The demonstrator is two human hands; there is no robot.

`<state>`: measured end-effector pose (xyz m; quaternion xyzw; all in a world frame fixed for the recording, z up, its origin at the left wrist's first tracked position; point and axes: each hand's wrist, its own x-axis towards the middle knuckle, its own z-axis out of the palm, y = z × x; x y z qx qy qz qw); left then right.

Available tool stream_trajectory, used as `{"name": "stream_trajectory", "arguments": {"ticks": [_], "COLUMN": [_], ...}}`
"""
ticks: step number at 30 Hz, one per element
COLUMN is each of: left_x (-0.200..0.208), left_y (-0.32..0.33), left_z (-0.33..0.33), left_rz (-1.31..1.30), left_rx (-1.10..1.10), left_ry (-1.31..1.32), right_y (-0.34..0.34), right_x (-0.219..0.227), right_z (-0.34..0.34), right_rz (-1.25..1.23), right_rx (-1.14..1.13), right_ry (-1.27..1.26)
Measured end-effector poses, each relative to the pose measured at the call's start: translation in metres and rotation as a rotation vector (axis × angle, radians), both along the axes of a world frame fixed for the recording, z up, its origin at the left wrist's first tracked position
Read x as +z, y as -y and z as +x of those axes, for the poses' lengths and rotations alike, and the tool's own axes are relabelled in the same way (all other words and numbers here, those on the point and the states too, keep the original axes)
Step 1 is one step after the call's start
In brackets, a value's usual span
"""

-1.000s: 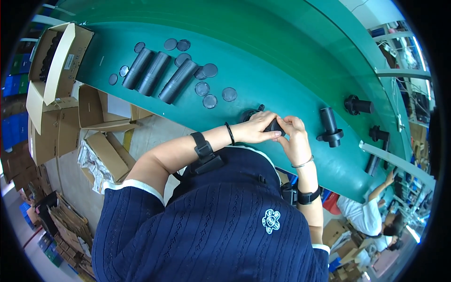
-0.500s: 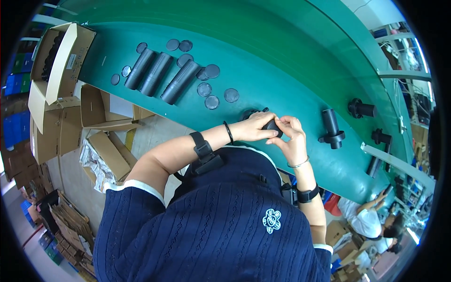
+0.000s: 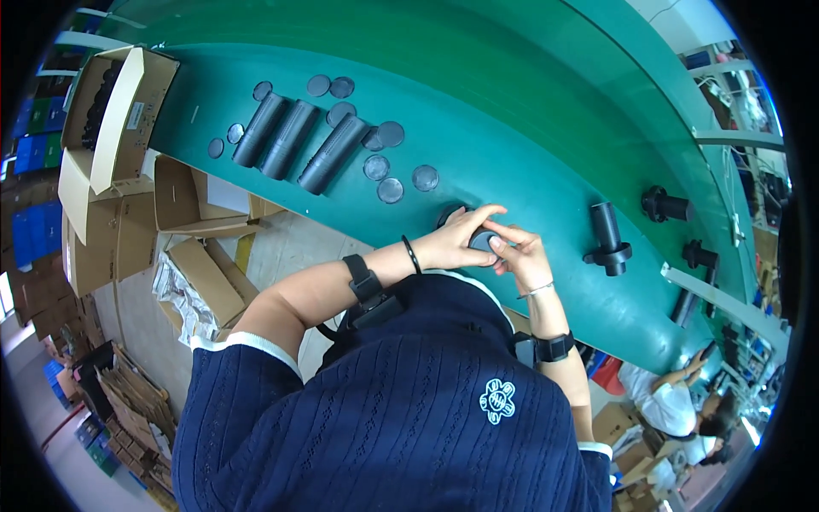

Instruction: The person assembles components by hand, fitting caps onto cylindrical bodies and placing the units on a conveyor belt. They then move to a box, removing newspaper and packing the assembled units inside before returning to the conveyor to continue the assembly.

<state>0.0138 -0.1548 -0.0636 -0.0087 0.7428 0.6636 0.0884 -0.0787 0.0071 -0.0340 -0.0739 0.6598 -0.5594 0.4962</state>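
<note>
Near the bench's front edge, my left hand (image 3: 454, 242) and my right hand (image 3: 524, 258) are both closed around a round black cap (image 3: 483, 240). My right thumb presses on its face while my left fingers wrap its far side. Behind my left hand a black part (image 3: 449, 213) shows only a curved edge; whether it joins the cap I cannot tell. To the left, three black ribbed tubes (image 3: 333, 154) lie side by side. Several loose black discs (image 3: 425, 177) are scattered around them on the green bench (image 3: 546, 316).
On the right stand black flanged tubes (image 3: 606, 239), with another (image 3: 665, 205) lying farther back. An open carton (image 3: 128, 119) of black parts is at the far left, above other cartons (image 3: 192, 209). A co-worker (image 3: 665, 405) is at the lower right.
The cap has turned so its flat face shows more. My right hand has shifted slightly down and left, its thumb now on the face. The view has moved slightly.
</note>
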Motion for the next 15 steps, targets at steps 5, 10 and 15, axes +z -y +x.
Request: {"name": "stream_trajectory", "arguments": {"ticks": [5, 10, 15], "left_x": [-0.006, -0.009, -0.007], "left_y": [-0.007, -0.017, -0.028], "left_z": [0.003, -0.002, -0.009], "left_rz": [0.003, -0.047, -0.189], "left_rx": [0.006, 0.018, 0.027], "left_ry": [-0.069, -0.120, -0.104], "right_y": [-0.003, -0.012, -0.012], "right_x": [0.006, 0.002, -0.006], "right_z": [0.001, 0.000, 0.003], "right_rz": [0.021, 0.022, 0.032], "right_rx": [0.031, 0.034, -0.035], "right_ry": [-0.068, -0.079, -0.283]}}
